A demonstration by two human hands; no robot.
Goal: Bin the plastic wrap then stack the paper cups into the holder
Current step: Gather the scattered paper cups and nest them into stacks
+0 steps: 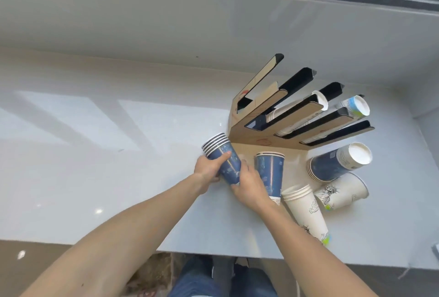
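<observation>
Both hands hold one nested stack of blue paper cups [225, 156], tilted with its rims up and to the left. My left hand [210, 166] wraps its upper side and my right hand [249, 185] grips its base. Just behind it stands the wooden cup holder [251, 136] with several slots; white cups [294, 112] lie in its right slots. Beside my right hand stands another blue stack [270, 173]. A blue stack [337, 163] lies on its side at the right. Two white printed stacks [306, 211] [342, 189] lie near it. No plastic wrap is in view.
The white counter [95, 154] reaches to a grey wall and dark window frame at the back. Its front edge runs just below my forearms, with my legs and the floor beneath. The holder's leftmost slots [259, 82] hold no cups.
</observation>
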